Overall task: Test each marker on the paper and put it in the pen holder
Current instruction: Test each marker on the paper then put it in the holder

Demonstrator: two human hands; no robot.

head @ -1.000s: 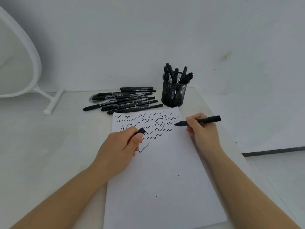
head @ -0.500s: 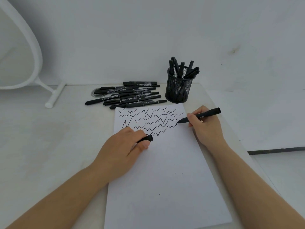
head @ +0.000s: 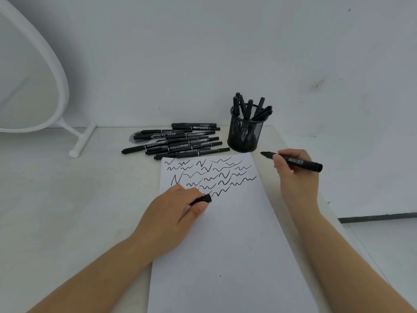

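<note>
Here the right hand (head: 295, 177) pinches a light, stiff marker (head: 293, 161) mid-barrel, bare tip outward; left hand (head: 178, 213) fingers curl round its cap (head: 202, 199).

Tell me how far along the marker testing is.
Done: several markers stand in the pen holder, and squiggles cover the top of the paper. In hand: the right hand holds an uncapped marker; the left hand holds its cap. Left: the pile of markers behind the paper.
</note>
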